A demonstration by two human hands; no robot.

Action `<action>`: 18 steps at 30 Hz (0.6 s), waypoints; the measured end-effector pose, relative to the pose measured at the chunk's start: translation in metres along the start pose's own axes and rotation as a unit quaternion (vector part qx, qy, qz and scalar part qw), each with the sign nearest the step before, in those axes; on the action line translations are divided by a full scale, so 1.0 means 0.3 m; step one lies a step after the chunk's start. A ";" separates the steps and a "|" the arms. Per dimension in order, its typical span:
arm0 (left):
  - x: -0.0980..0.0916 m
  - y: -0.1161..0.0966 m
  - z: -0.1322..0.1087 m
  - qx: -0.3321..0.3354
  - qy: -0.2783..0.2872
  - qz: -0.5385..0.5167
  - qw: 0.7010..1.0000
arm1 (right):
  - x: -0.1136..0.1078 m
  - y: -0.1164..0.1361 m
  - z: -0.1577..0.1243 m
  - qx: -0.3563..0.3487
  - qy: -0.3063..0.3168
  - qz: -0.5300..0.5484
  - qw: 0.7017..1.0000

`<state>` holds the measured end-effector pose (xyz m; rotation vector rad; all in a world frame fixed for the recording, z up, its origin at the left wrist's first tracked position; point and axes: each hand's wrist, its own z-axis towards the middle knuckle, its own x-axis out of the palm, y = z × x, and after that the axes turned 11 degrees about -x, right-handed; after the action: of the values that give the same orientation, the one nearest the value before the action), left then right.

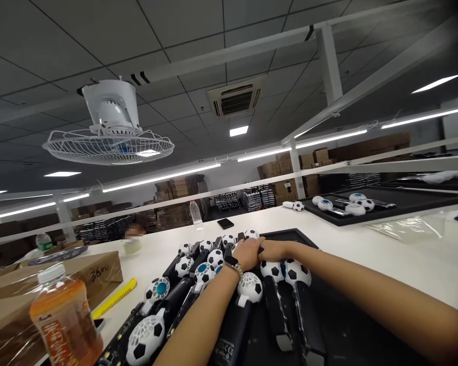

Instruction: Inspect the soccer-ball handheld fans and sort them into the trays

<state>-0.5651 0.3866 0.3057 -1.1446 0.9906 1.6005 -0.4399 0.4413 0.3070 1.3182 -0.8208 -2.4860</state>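
Note:
My left hand (248,253) and my right hand (277,250) meet above the far end of a black tray (288,235), fingers curled together. Whether they hold anything is hidden. Handheld fans with football-patterned heads and black handles crowd the tray and the area to its left. The nearest, a fan head (249,287), lies just below my left wrist, and two more (272,269) (297,273) lie just below my right hand. A smartwatch (233,265) sits on my left wrist.
A second black tray (366,206) holding more fans lies to the right on the white table (347,229). At the left stand an orange drink bottle (63,320), a cardboard box (99,274) and a yellow utility knife (114,298). A phone (225,223) lies farther away.

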 end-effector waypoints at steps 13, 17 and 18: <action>0.036 0.005 0.022 0.005 0.023 -0.014 1.000 | -0.206 -0.096 -0.189 0.193 0.202 0.089 0.956; 0.043 0.015 0.014 0.000 0.006 -0.039 0.999 | -0.303 -0.122 -0.068 0.147 0.024 -0.017 0.989; 0.048 0.015 0.013 -0.008 -0.002 -0.045 0.999 | -0.314 -0.126 -0.033 0.130 -0.036 -0.051 0.990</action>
<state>-0.5725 0.3923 0.2932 -1.1802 0.9120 1.5409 -0.3747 0.5088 0.3468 1.3875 -1.1575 -2.5873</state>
